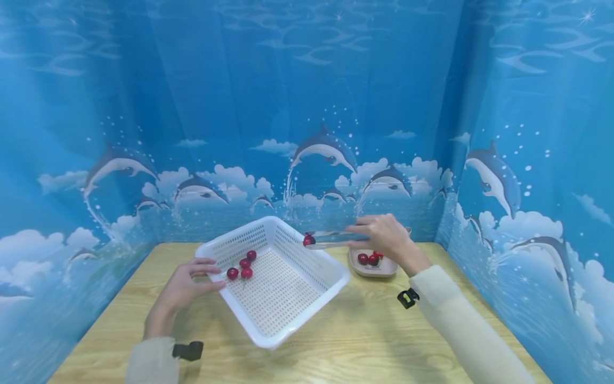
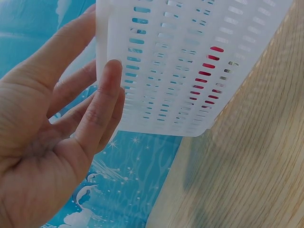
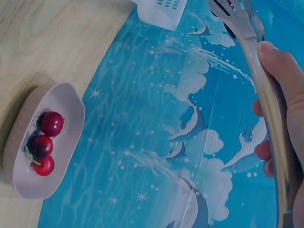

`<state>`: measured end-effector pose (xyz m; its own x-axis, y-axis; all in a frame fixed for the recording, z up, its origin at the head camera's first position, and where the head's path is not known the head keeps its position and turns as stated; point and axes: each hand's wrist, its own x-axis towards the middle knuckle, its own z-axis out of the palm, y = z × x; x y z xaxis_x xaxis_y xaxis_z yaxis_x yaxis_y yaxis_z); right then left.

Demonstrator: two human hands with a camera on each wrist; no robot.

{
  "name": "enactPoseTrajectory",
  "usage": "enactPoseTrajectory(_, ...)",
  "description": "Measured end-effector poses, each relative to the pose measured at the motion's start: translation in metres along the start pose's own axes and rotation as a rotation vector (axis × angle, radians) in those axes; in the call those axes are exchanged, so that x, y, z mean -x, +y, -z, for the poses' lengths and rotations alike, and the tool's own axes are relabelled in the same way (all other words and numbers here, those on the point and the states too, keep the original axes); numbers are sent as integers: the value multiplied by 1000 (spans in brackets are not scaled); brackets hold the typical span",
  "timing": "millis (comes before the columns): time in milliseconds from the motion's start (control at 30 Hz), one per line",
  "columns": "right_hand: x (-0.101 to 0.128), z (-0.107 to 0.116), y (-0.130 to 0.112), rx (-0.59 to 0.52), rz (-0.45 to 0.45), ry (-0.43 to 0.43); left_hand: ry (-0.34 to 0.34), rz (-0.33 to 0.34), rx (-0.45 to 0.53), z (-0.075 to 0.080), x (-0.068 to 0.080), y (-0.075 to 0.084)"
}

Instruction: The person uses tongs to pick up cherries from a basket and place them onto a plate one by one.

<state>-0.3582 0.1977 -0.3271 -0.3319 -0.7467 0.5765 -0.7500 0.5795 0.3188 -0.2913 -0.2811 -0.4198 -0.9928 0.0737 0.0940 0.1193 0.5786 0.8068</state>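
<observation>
While the left hand [image 1: 184, 288] held the rim of a white slotted basket [image 1: 275, 290] near its left corner, thumb and fingers set narrowly about the edge, four red cherries [image 1: 232, 273] lay inside, grouped toward that same end. Farther right, a single cherry [image 1: 309, 240] was pinched between the tips of metal tongs [image 3: 268, 104], over the basket's far right wall; whether it touched the wall could not be told. The right hand [image 1: 384, 234] gripped the tongs, fingers wrapped round them. Below that hand, and partly hidden by it, a small pale dish [image 3: 71, 107] with three more cherries [image 3: 52, 123] sat on the wooden counter [image 1: 364, 341], well apart from the tongs' tips.
</observation>
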Motion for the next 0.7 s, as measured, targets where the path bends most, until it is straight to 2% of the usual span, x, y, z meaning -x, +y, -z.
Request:
enactPoseTrajectory(333, 16, 7, 13, 49, 15, 31, -2, -1, 25, -1, -1, -2)
enactPoseTrajectory(700, 38, 12, 25, 93, -7, 18, -4, 1, 14, -1, 0, -2)
